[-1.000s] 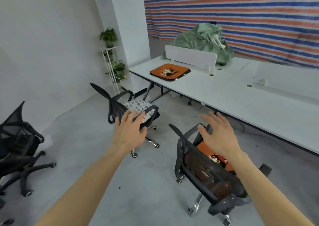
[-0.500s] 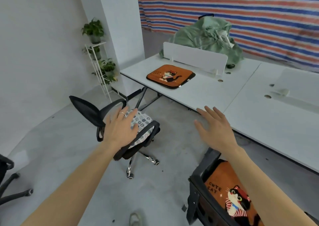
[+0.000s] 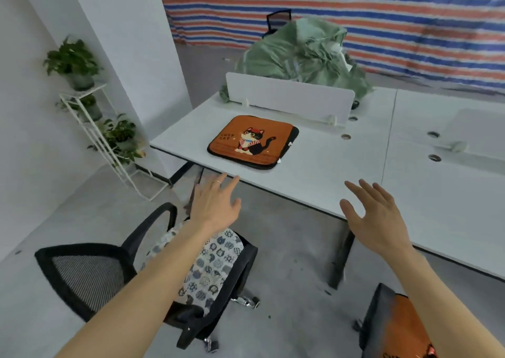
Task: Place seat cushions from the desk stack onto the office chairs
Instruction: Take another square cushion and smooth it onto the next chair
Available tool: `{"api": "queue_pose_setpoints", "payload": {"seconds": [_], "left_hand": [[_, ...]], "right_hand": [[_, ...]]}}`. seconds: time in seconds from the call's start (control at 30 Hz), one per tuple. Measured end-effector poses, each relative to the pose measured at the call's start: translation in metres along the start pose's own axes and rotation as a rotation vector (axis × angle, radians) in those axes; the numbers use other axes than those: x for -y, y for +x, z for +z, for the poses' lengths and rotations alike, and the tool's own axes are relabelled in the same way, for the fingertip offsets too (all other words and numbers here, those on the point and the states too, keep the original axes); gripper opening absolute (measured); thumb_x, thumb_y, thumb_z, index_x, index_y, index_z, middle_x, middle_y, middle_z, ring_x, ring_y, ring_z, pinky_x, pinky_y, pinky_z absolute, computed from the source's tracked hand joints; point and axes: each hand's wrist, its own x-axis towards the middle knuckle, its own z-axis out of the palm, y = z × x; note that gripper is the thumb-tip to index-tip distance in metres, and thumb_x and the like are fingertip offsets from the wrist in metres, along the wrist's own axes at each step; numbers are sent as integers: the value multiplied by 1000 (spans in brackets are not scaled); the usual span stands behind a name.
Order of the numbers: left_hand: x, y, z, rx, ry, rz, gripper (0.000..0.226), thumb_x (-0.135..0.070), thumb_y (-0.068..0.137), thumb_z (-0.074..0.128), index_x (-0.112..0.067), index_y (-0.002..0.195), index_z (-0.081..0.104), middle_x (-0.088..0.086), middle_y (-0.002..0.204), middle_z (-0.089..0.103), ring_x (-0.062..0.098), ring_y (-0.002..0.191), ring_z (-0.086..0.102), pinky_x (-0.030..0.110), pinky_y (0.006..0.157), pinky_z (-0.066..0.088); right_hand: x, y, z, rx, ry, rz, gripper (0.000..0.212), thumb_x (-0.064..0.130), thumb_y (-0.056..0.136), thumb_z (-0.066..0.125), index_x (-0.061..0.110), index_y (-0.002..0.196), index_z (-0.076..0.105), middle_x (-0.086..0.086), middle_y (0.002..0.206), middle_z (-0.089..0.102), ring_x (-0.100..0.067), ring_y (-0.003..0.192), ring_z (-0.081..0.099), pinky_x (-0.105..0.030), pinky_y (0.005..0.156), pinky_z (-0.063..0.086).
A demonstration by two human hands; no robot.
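An orange cushion with a cat picture (image 3: pixel 252 141) lies on the white desk (image 3: pixel 314 171), on top of a darker cushion whose edge shows beneath it. My left hand (image 3: pixel 214 201) reaches out with fingers spread, its tips at the desk's front edge, just short of the cushion. My right hand (image 3: pixel 374 215) hovers open over the desk edge to the right. Both hands hold nothing. Below my left arm a black office chair (image 3: pixel 90 273) carries a cat-patterned cushion (image 3: pixel 216 264). A second chair (image 3: pixel 382 327) at the lower right holds an orange cushion (image 3: pixel 410 327).
A white divider panel (image 3: pixel 289 97) stands on the desk behind the cushions, with a green bundle of cloth (image 3: pixel 303 54) beyond it. A white plant rack (image 3: pixel 106 139) with potted plants stands at the left by the pillar. The floor between the chairs is bare concrete.
I have come closer to the desk and the view has tilted toward the cushions. Both hands have moved forward, from over the chairs to the desk's front edge.
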Motion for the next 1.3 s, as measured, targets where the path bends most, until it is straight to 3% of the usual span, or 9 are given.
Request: {"api": "queue_pose_setpoints", "payload": {"seconds": [0.13,0.3,0.57,0.77,0.83,1.0,1.17,1.3], "left_hand": [[-2,80,33,85,40,80,63,-49,99,41,-35,158,20,3,165,22,26,152,17,50,122,16],[-24,176,77,204,15,116,63,-48,101,39,-34,159,17,2,166,16,25,154,8,47,120,17],[-43,310,149,404,76,60,63,-46,102,39,-33,159,16,4,167,13,29,153,7,53,122,12],[-43,393,203,459,127,35,66,-46,100,42,-30,158,17,8,166,16,35,150,14,52,119,22],[-42,415,216,453,110,18,68,-47,99,44,-28,158,17,9,165,17,36,149,17,52,119,23],[-37,458,252,457,49,-46,71,-52,96,46,-25,156,22,12,163,24,38,146,24,55,116,27],[-26,449,273,308,31,-19,56,-42,99,50,-16,149,44,17,152,45,41,138,41,53,110,38],[-9,455,279,214,316,227,45,-32,92,63,-9,131,62,22,126,66,42,101,67,56,93,44]], "right_hand": [[-17,48,37,48,-18,106,55,53,100,43,38,152,37,5,163,29,-19,153,13,-42,124,18],[-54,131,88,130,-59,197,55,55,100,38,39,153,35,5,163,27,-18,153,12,-40,124,17],[-113,261,163,337,-101,302,57,54,102,33,36,156,29,3,165,24,-21,153,12,-40,124,15],[-148,325,211,431,-146,369,59,55,102,31,36,157,24,1,167,15,-23,154,7,-45,124,15],[-158,336,226,469,-171,399,62,59,101,28,38,158,16,1,169,2,-23,155,-3,-51,123,10],[-175,328,266,522,-253,441,68,70,95,2,45,148,-32,9,154,-46,-18,143,-41,-60,116,-18],[-174,328,273,471,-291,459,67,70,95,1,45,146,-35,9,155,-44,-16,144,-40,-59,116,-20],[-174,330,274,499,-304,479,67,70,95,1,45,146,-36,9,155,-44,-17,144,-39,-60,116,-19]]}}
